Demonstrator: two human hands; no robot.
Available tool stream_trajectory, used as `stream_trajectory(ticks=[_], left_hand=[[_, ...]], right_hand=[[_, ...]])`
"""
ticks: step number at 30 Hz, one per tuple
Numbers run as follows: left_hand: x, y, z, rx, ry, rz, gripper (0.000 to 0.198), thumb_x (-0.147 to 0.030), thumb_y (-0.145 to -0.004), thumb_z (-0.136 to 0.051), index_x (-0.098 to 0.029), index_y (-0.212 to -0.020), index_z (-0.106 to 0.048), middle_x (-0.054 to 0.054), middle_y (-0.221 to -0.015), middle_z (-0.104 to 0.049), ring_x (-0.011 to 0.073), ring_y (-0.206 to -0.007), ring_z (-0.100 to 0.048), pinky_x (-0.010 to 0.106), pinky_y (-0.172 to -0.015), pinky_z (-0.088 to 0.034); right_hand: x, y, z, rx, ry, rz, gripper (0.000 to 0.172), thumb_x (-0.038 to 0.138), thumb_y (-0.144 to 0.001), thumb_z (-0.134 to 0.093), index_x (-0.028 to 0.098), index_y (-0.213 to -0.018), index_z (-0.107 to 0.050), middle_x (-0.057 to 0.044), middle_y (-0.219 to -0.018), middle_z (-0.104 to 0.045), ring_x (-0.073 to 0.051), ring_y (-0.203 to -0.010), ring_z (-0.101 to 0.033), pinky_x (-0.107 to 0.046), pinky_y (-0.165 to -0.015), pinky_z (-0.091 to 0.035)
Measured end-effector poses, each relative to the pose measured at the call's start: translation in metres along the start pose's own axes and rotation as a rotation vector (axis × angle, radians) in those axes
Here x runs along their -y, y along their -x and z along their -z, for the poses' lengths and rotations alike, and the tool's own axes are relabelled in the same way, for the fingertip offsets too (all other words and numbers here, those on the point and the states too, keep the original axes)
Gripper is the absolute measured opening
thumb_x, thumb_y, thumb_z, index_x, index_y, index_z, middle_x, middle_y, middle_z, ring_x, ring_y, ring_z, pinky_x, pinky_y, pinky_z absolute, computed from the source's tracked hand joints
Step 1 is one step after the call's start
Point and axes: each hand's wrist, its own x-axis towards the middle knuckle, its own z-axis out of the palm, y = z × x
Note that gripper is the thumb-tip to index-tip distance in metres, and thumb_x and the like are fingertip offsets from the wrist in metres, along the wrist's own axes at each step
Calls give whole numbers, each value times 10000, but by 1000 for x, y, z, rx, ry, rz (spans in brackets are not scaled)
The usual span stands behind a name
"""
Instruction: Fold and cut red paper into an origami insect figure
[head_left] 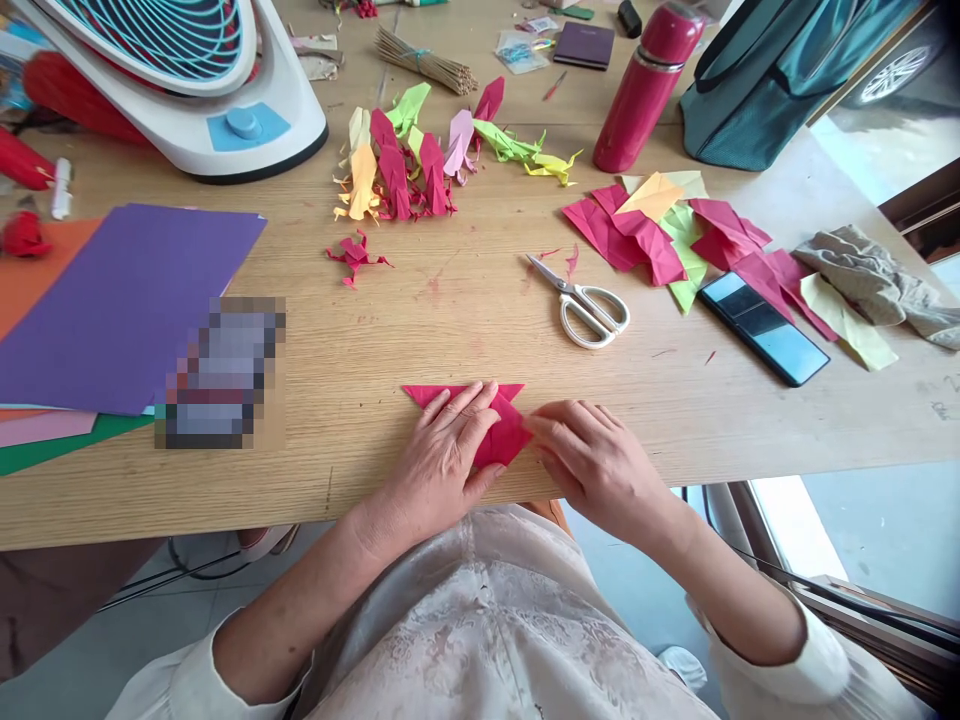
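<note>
A folded piece of dark pink paper lies near the front edge of the wooden table. My left hand rests flat on it, fingers stretched out and pressing it down. My right hand is at the paper's right corner, its fingertips pinching or pressing the fold. Part of the paper is hidden under both hands.
White-handled scissors lie beyond the paper. Several folded paper figures sit further back, and loose paper pieces with a phone lie to the right. Purple sheets, a fan base, a red bottle and a teal bag ring the table.
</note>
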Motion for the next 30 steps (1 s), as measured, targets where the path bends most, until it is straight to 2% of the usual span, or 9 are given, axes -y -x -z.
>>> stream_trajectory(ticks=[4, 8, 13, 16, 19, 22, 25, 27, 30], left_hand=[[12, 1, 10, 11, 72, -132, 481, -269, -914, -668, -166, -1315, -423, 183, -1562, -424, 269, -1503, -330, 505, -1228, -313], [26, 3, 17, -89, 69, -160, 652, -429, -816, -778, -179, -1303, -424, 196, -1494, -457, 323, -1505, -296, 531, -1231, -291], [38, 9, 15, -159, 46, -117, 943, -537, -733, -815, -203, -1465, -321, 194, -1515, -423, 371, -1492, -288, 543, -1232, -267], [37, 14, 13, -152, 70, -29, 1095, -481, -747, -826, -228, -1576, -156, 187, -1576, -353, 381, -1505, -258, 548, -1229, -268], [32, 16, 13, -168, 161, 86, 1142, -361, -770, -831, -271, -1605, -58, 172, -1606, -314, 370, -1490, -298, 545, -1203, -312], [27, 13, 14, -204, 346, 178, 983, -265, -814, -789, -291, -1582, -177, 125, -1486, -497, 302, -1368, -487, 474, -1139, -411], [23, 8, 18, -143, 609, 268, 552, -280, -869, -724, -248, -1377, -511, 52, -1190, -697, 217, -1068, -670, 351, -964, -528], [21, 5, 20, -83, 757, 322, 263, -296, -901, -676, -211, -1147, -638, 26, -1034, -730, 183, -915, -688, 301, -849, -547], [20, 0, 22, -99, 901, 383, 146, -292, -910, -649, -185, -1010, -654, 17, -951, -721, 168, -867, -671, 279, -801, -540]], right_hand=[[-5, -29, -4, 17, -54, -197, 230, 171, -980, -507, 151, -1197, -577, -128, -1083, -638, -233, -938, -630, -351, -780, -494], [2, -47, -7, 105, -17, -392, 288, 290, -898, -660, 163, -1144, -578, -123, -1076, -624, -262, -942, -636, -341, -719, -483], [11, -49, -3, 220, -206, -560, 310, 236, -837, -715, 182, -1099, -557, -33, -904, -647, -176, -750, -590, -303, -653, -409], [6, -43, 0, 176, -446, -583, 213, 194, -828, -692, 204, -1009, -579, 38, -743, -587, -132, -646, -519, -278, -600, -375], [0, -37, -1, 112, -718, -591, 101, 250, -841, -680, 206, -850, -589, 46, -698, -548, -112, -616, -471, -257, -548, -345], [-4, -34, -6, 27, -1016, -588, 202, 359, -854, -701, 200, -812, -584, 32, -722, -568, -105, -617, -464, -251, -540, -348], [-5, -35, -11, -83, -1262, -593, 283, 418, -815, -762, 197, -813, -585, 20, -749, -588, -105, -633, -487, -244, -543, -378], [-4, -36, -13, -119, -1341, -608, 304, 426, -788, -796, 198, -810, -595, 14, -753, -607, -108, -636, -504, -241, -540, -397], [-3, -38, -13, -111, -1409, -587, 293, 426, -791, -802, 203, -867, -628, -1, -804, -654, -125, -688, -566, -257, -602, -465]])
